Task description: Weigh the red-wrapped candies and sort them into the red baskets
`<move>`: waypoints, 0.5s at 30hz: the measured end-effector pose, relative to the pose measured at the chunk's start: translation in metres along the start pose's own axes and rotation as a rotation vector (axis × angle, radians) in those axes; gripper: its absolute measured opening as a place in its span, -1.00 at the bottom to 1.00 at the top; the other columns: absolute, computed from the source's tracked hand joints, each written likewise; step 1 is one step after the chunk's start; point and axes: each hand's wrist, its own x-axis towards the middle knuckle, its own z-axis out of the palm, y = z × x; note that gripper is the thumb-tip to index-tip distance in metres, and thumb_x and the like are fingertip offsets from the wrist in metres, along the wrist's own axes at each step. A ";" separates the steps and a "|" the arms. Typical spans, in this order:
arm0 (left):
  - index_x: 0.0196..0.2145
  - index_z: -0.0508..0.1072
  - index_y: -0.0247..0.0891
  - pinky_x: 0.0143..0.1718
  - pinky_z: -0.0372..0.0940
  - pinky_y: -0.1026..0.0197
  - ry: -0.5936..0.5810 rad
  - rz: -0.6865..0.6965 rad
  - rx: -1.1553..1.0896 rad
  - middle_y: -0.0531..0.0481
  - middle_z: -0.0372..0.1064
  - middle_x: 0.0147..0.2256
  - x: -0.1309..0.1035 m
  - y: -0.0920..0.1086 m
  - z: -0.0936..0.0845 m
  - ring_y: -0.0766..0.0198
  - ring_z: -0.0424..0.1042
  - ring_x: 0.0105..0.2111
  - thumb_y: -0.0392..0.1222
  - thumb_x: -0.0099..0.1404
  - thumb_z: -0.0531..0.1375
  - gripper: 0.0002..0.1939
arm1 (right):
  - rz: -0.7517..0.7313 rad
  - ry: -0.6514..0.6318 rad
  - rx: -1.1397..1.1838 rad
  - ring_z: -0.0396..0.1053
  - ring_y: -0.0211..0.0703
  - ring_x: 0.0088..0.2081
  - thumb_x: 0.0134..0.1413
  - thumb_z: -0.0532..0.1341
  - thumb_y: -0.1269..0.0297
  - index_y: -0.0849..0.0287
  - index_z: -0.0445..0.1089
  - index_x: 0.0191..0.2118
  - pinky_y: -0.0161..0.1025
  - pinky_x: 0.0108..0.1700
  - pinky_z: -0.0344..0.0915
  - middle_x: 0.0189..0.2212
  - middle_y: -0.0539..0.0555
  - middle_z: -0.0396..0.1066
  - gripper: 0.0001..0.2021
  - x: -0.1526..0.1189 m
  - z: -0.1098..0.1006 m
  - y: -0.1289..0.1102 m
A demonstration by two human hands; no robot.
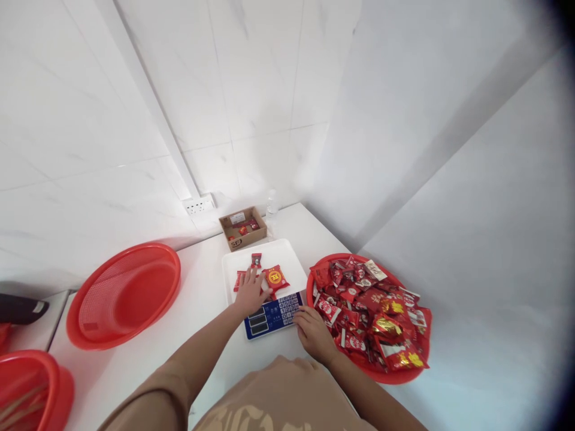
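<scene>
My left hand [250, 293] reaches over the white weighing tray [291, 263], its fingers spread on or just above small red snack packets. A larger red packet with a yellow round emblem [275, 277] lies right of the fingers. A small dark-red packet [256, 260] is beyond them, and another red packet [238, 280] lies to the left, partly covered. Beneath the tray is a digital scale with a blue panel [271, 317]. My right hand [314, 332] rests at the right edge of its keypad, fingers loosely stretched and holding nothing visible.
A red basket [404, 378] heaped with red snack packets stands at the right. Behind the tray are a small cardboard box [245, 239] and a clear bottle [272, 203]. Another red basket [123, 293] stands left, with a red container [58, 383] nearer. Walls border the table.
</scene>
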 end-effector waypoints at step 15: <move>-0.24 0.47 -0.25 0.03 0.15 0.12 0.011 -0.080 -0.225 -0.14 0.31 -0.08 0.060 -0.029 -0.018 0.16 0.29 -0.03 -0.31 0.23 0.03 -0.76 | 0.029 -0.034 -0.020 0.26 -0.02 -0.02 -0.02 0.05 0.57 0.17 0.43 -0.29 0.01 0.07 0.22 -0.30 0.09 0.46 -0.74 0.002 -0.003 -0.003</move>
